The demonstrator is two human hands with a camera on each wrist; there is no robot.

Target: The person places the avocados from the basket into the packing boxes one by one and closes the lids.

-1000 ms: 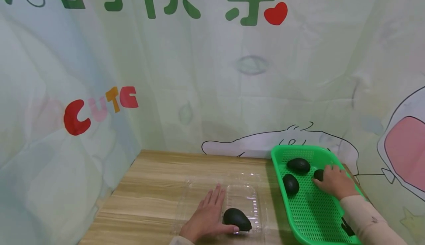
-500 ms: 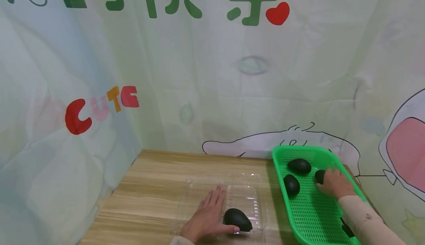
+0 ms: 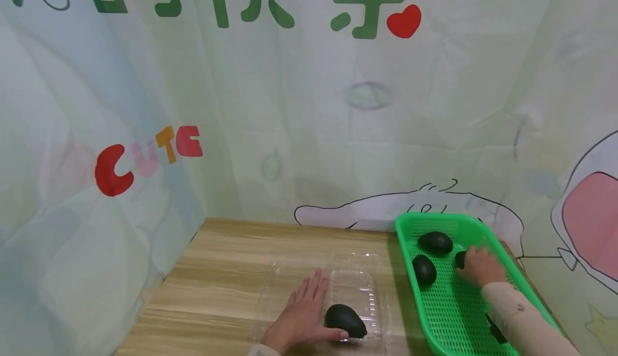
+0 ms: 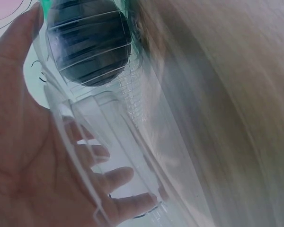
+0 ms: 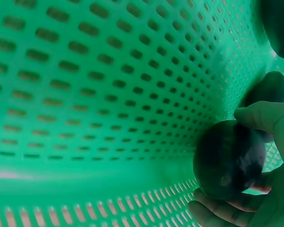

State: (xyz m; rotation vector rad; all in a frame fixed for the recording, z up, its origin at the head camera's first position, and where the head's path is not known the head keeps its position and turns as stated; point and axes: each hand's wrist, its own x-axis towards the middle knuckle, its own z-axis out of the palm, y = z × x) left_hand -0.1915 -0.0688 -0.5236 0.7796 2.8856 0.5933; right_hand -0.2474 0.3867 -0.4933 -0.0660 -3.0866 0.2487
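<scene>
A clear plastic clamshell box [image 3: 352,281] lies unfolded on the table, with one black avocado [image 3: 345,319] in its near right part. My left hand [image 3: 301,313] rests on the box with fingers stretched out, its thumb along the front beside that avocado. Through the plastic in the left wrist view, the spread fingers [image 4: 118,179] and the avocado [image 4: 90,42] show. Inside the green basket [image 3: 415,302], my right hand [image 3: 485,267] grips another avocado [image 5: 229,158], thumb on top and fingers curled below. It is mostly hidden by the hand in the head view.
Two more avocados lie in the basket, one at the back [image 3: 435,243] and one by the left wall [image 3: 424,270]. The wooden table [image 3: 217,270] meets a printed cloth backdrop [image 3: 289,131]. A small black object [image 3: 494,330] shows beneath the right sleeve.
My right hand has shifted slightly left inside the basket, together with the avocado it grips. The left hand and the box have stayed in place.
</scene>
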